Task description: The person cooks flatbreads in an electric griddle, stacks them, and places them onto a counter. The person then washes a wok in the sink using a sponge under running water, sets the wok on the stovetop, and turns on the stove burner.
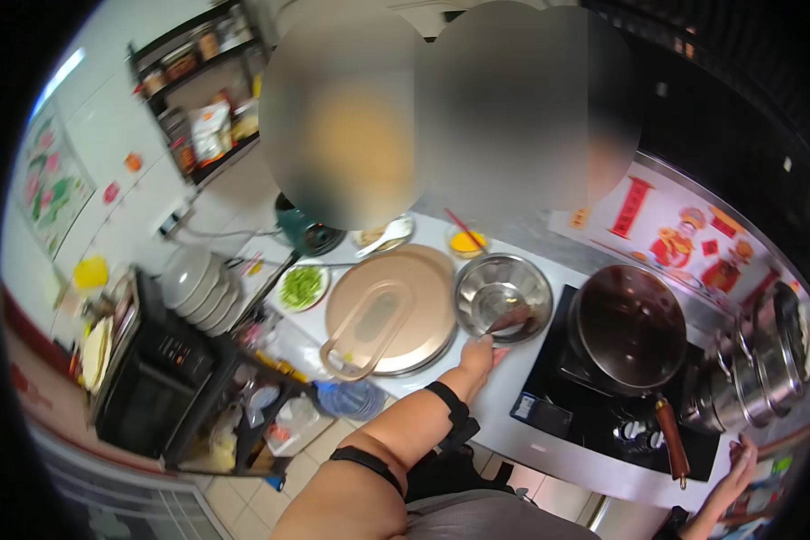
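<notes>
My left hand (480,356) reaches to the near side of a steel bowl (466,304) on the white counter. Its fingers are closed on a reddish-brown thing (510,319) that extends over the bowl; blur hides its exact kind. At the far right, by the counter's front edge, my right hand (741,466) is held with fingers apart and nothing in it. Closest to that hand are the wok-like pan (628,326) with its brown handle (672,441) and the stacked steel pots (749,378).
The pan sits on a black gas stove (549,382). Left of the bowl lie a large beige round lid or board (427,288), a plate of chopped greens (302,288) and a bowl of yellow liquid (467,241). Farther left stand stacked bowls (193,279) and a black oven (153,387).
</notes>
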{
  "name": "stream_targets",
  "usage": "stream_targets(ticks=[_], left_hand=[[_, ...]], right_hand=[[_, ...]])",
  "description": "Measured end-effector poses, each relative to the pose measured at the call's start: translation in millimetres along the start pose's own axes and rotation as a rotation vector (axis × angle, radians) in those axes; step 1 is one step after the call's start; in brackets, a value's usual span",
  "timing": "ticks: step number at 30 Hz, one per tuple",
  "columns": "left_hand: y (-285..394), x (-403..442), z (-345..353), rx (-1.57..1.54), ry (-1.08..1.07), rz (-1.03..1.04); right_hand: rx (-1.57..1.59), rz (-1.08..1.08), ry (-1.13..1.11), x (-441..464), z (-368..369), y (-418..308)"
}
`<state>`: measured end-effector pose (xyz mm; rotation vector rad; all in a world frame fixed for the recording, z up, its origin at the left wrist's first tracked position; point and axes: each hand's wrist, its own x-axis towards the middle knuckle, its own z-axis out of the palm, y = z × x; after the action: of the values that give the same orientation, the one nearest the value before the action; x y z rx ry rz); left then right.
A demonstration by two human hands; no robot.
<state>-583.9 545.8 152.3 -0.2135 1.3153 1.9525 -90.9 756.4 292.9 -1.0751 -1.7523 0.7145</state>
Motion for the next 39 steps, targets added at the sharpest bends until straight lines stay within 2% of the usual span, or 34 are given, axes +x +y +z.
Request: stream_targets(ticks=[1, 3, 6, 9, 11, 12, 13, 15, 16, 19, 21, 23, 27, 30, 33, 34, 37, 39], left_hand=[[14, -17, -3, -0.019, 0.028, 0.022], [41, -47, -15, -0.049, -0.013, -0.018], [91, -104, -43, -0.084, 0.039, 0.018], [138, -146, -100, -0.062, 0.049, 0.045], [166, -169, -134, -0.052, 0.140, 0.096], [178, -172, -160, -0.017, 0.193, 0.107], [189, -169, -189, 0.018, 0.245, 0.117], [213, -165, -240, -0.027, 0.304, 0.110], [226, -164, -258, -0.067, 0.317, 0.117], [253, -158, -308, -0.072, 0.351, 0.176], [268, -142, -351, -0.089, 0.393, 0.160], [290, -140, -379, -0.097, 0.346, 0.182], [341, -161, -424, -0.069, 0.285, 0.187], [376, -196, -435, -0.018, 0.281, 0.233], [402, -219, -447, 0.036, 0.305, 0.270], [407, -222, -455, 0.036, 0.324, 0.287], [411, -233, -470, 0.010, 0.362, 0.324], [414, -237, -473, -0.017, 0.387, 0.379]], right_hand=[[0.097, -0.033, 0.062, 5, 10, -11], [0.129, -0.089, 0.016, 15, 18, -31], [0.139, -0.209, -0.075, 27, 40, -55], [0.150, -0.245, -0.126, 22, 62, -71], [0.097, -0.230, -0.219, 9, 72, -86], [0.184, -0.263, -0.129, -5, 89, -101], [0.185, -0.265, -0.129, -22, 96, -134], [-0.075, -0.272, -0.099, -54, 104, -193], [-0.083, -0.369, -0.096, -58, 106, -189], [-0.083, -0.395, -0.090, -87, 117, -210], [0.066, -0.346, -0.058, -110, 137, -221], [0.105, -0.311, -0.029, -130, 162, -226], [0.141, -0.268, -0.177, -167, 239, -274], [0.145, -0.348, -0.377, -186, 287, -331], [0.073, -0.491, -0.460, -195, 316, -365], [0.105, -0.409, -0.500, -199, 323, -373], [0.058, -0.541, -0.549, -203, 340, -389], [0.088, -0.539, -0.555, -205, 347, -387]])
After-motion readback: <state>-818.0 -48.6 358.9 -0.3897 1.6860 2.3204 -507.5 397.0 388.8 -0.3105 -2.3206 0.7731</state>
